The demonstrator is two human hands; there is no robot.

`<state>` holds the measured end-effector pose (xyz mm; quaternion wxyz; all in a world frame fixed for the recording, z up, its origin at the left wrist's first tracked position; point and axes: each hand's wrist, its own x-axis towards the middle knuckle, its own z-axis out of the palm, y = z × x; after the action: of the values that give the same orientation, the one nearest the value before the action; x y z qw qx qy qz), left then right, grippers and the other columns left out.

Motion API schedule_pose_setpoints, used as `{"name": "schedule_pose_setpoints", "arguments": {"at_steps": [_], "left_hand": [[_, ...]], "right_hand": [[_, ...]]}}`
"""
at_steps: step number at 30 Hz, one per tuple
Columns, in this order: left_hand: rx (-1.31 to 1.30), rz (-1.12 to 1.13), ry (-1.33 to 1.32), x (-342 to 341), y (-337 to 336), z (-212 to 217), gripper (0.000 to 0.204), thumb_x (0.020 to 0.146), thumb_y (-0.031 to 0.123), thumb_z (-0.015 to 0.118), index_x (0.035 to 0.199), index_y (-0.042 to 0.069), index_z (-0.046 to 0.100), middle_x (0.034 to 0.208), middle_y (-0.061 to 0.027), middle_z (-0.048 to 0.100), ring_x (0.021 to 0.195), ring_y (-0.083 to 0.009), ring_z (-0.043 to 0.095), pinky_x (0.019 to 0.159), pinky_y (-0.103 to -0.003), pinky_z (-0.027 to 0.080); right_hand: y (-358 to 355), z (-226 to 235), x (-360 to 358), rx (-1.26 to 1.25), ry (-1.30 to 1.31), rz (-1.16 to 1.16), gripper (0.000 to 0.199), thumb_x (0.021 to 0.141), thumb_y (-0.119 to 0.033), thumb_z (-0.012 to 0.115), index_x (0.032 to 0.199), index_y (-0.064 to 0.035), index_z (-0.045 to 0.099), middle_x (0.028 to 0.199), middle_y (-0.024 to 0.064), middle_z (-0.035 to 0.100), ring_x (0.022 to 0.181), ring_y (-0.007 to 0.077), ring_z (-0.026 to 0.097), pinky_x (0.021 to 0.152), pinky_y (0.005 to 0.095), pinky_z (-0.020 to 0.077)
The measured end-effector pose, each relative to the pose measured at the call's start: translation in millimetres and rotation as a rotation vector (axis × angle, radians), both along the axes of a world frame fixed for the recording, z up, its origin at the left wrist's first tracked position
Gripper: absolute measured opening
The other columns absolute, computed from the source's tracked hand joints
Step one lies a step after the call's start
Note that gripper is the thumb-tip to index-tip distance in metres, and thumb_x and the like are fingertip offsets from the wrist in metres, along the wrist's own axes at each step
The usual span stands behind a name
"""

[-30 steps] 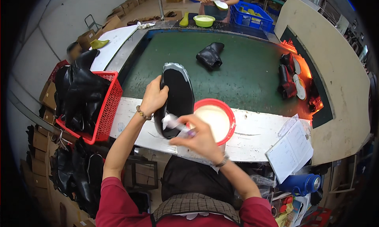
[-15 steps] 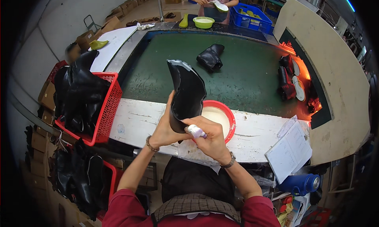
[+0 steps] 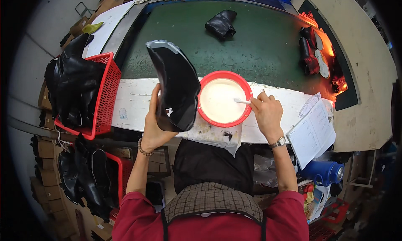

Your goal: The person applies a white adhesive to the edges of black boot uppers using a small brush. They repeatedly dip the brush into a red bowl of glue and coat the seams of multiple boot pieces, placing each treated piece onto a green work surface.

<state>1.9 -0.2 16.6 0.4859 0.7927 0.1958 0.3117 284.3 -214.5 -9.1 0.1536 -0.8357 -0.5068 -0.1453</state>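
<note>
My left hand (image 3: 154,128) is wrapped round the lower end of a black boot upper (image 3: 176,84), its open underside facing me and a whitish coating along the far edge. Between the fingers of my right hand (image 3: 269,117) is a thin white brush (image 3: 241,101). The brush reaches over the rim of a red bowl (image 3: 250,90) holding creamy white liquid; its tip is at the liquid. This bowl stands on the white worktop (image 3: 130,94), partly over a stained sheet (image 3: 211,134).
A black boot (image 3: 221,24) lies on the green conveyor belt (image 3: 176,21). Other boots (image 3: 309,54) sit under an orange glow at right. Left are red baskets (image 3: 110,79) of black uppers. An open notebook (image 3: 313,130) and blue flask (image 3: 321,172) are on the right.
My right hand moved away from the boot upper, rightward to the bowl, with the brush. My left hand shifted the upper left. The whole view has tilted downward.
</note>
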Motion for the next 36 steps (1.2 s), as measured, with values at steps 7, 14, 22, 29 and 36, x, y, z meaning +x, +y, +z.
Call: {"name": "schedule_pose_setpoints", "arguments": {"at_steps": [7, 14, 22, 29, 36], "left_hand": [[0.053, -0.066, 0.042, 2.8, 0.2, -1.9, 0.131, 0.061, 0.009, 0.097, 0.165, 0.002, 0.016, 0.153, -0.0151, 0.046, 0.134, -0.0231, 0.053, 0.108, -0.036, 0.044], [0.071, -0.070, 0.045, 9.7, -5.5, 6.6, 0.123, 0.065, 0.012, 0.094, 0.163, 0.003, 0.021, 0.150, -0.0242, 0.050, 0.137, -0.0336, 0.054, 0.113, -0.042, 0.044], [0.123, 0.030, 0.029, 6.1, -16.9, 9.3, 0.127, 0.065, 0.012, 0.095, 0.164, 0.002, 0.017, 0.148, -0.0178, 0.052, 0.132, -0.0263, 0.056, 0.107, -0.037, 0.046], [0.478, 0.413, 0.211, -13.3, -13.7, -13.2, 0.117, 0.067, 0.009, 0.092, 0.162, 0.001, 0.024, 0.143, -0.0224, 0.053, 0.130, -0.0375, 0.055, 0.110, -0.043, 0.044], [0.579, 0.684, 0.208, -19.0, 26.4, -111.9, 0.101, 0.072, 0.004, 0.082, 0.158, 0.001, 0.030, 0.141, -0.0257, 0.051, 0.128, -0.0441, 0.049, 0.111, -0.049, 0.040]], "right_hand": [[-11.5, 2.3, 1.8, 0.162, 0.235, -0.036, 0.015, 0.089, -0.026, 0.076, 0.096, -0.0141, 0.080, 0.082, 0.0035, 0.065, 0.071, 0.0234, 0.064, 0.063, 0.0381, 0.0480], [-19.2, 5.3, -4.4, 0.229, 0.411, -0.098, 0.014, 0.089, -0.024, 0.079, 0.096, -0.0121, 0.081, 0.079, 0.0048, 0.067, 0.064, 0.0224, 0.064, 0.058, 0.0347, 0.0468], [-27.7, -70.6, 17.1, 0.594, 0.821, 0.040, 0.013, 0.092, -0.013, 0.077, 0.100, -0.0031, 0.079, 0.079, 0.0055, 0.069, 0.068, 0.0167, 0.060, 0.062, 0.0306, 0.0448], [-28.3, -100.8, 19.2, 0.643, 0.693, -0.017, 0.015, 0.090, -0.013, 0.078, 0.103, -0.0055, 0.079, 0.074, 0.0052, 0.067, 0.065, 0.0172, 0.058, 0.068, 0.0322, 0.0444], [-21.9, -96.2, 17.5, 0.669, 0.632, 0.012, 0.015, 0.090, -0.018, 0.078, 0.101, -0.0078, 0.078, 0.074, 0.0045, 0.067, 0.064, 0.0179, 0.058, 0.069, 0.0345, 0.0411]]}}
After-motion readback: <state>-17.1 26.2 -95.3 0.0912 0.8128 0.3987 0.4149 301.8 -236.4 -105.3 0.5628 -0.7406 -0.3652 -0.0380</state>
